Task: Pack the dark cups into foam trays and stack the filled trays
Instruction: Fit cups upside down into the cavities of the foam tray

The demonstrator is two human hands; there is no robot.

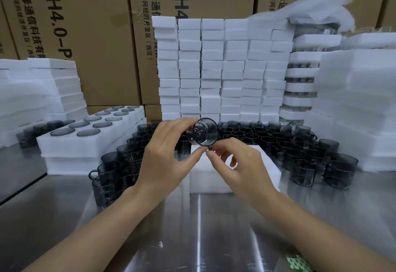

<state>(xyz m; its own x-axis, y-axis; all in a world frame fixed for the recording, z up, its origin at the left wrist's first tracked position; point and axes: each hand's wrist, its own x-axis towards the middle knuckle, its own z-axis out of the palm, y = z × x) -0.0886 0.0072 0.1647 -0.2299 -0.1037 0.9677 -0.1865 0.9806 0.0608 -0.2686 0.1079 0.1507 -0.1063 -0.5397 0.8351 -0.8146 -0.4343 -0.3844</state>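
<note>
Glossy steel table point(214, 218), round smoky cup point(204, 131)

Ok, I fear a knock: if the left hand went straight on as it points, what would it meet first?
The left hand grips a cup; beyond it, probably the standing cups behind, though depth is unclear.

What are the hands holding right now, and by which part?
One dark cup, tipped with its mouth toward the camera. The left hand grips its body near the rim; the right hand pinches its handle.
</note>
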